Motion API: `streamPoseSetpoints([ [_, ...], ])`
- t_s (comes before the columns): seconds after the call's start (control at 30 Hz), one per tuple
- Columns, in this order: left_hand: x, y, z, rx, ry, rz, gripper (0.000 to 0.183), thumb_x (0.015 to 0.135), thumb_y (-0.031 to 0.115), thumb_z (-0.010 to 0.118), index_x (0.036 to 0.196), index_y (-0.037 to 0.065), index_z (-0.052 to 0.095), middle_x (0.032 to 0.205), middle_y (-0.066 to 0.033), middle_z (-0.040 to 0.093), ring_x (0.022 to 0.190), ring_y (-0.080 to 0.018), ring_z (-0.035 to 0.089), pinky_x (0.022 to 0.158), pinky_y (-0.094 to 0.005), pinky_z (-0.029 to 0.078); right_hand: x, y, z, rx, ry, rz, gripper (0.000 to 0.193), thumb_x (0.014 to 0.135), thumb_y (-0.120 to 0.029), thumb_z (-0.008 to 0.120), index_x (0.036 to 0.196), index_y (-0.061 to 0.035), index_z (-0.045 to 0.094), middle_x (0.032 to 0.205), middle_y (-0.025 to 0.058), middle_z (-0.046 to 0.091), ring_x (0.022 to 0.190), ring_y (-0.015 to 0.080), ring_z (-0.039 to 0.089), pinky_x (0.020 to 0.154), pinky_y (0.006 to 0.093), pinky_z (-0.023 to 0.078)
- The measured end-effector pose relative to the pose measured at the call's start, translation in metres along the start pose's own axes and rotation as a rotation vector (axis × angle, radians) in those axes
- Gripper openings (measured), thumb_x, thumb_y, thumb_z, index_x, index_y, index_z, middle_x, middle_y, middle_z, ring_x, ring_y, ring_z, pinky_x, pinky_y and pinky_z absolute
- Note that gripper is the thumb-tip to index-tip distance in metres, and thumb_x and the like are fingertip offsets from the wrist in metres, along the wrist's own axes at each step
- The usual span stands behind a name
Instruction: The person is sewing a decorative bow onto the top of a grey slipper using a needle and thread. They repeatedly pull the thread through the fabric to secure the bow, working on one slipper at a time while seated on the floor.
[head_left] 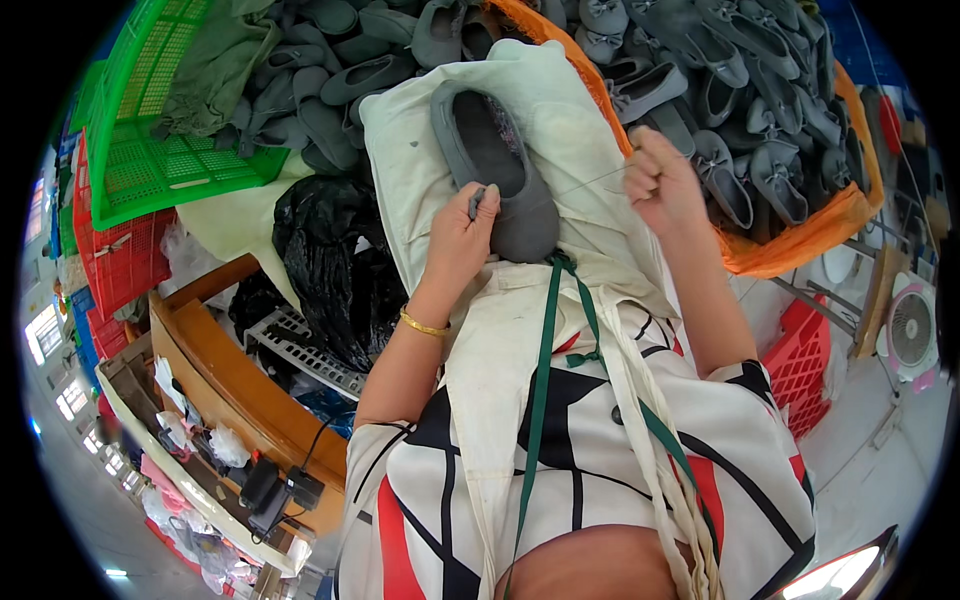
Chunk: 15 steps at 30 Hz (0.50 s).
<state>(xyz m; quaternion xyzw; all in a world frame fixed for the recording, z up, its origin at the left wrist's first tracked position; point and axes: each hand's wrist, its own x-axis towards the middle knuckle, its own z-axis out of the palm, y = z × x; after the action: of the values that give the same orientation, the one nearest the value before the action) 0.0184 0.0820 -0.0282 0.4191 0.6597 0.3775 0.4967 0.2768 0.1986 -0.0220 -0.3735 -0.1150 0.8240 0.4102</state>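
A grey slip-on shoe point(532, 218) lies on the cream cloth point(395, 150) over my lap, its toe toward me and its opening up. Patterned lining shows inside it. My left hand point(462, 235) grips the shoe's left side near the toe, a small grey fabric piece point(476, 203) pinched under the thumb. From the shoe a thin thread point(590, 182) runs taut to the right. My right hand point(660, 182), raised beside the shoe, is closed on that thread; whether a needle is in its fingers cannot be made out.
Grey shoes with small bows point(775, 170) fill an orange sack point(745, 258) at the right. More grey shoes point(320, 110) are heaped at the far left beside a green crate point(180, 185). A black plastic bag point(330, 270), wooden desk point(240, 370), red basket point(800, 365) and white fan point(910, 322) stand around.
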Motion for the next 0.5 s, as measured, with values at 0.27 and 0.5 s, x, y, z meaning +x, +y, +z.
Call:
streamPoseSetpoints([
  [0.27,-0.005,0.009,-0.003,-0.260,-0.121,-0.225,0.027,0.098,0.031,0.064,0.092,0.004,0.059,0.069,0.0014,0.055,0.054,-0.0053,0.050,0.048,-0.0201,0.041,-0.008,-0.010,-0.004,0.009,0.118,-0.268,0.011,0.102,-0.017,0.053,0.098,-0.0063,0.055,0.065,-0.0058,0.038,0.053,0.0059,0.031,0.049,0.0217,0.027],
  [0.5,-0.016,0.008,-0.001,-0.649,-0.093,-0.321,0.016,0.099,0.018,0.060,0.103,0.003,0.062,0.087,-0.0056,0.066,0.069,-0.0097,0.061,0.055,-0.0215,0.049,-0.005,0.012,0.007,-0.281,0.125,-0.358,0.014,0.100,-0.012,0.056,0.111,-0.0039,0.059,0.077,-0.0006,0.055,0.067,0.0075,0.051,0.060,0.0220,0.040],
])
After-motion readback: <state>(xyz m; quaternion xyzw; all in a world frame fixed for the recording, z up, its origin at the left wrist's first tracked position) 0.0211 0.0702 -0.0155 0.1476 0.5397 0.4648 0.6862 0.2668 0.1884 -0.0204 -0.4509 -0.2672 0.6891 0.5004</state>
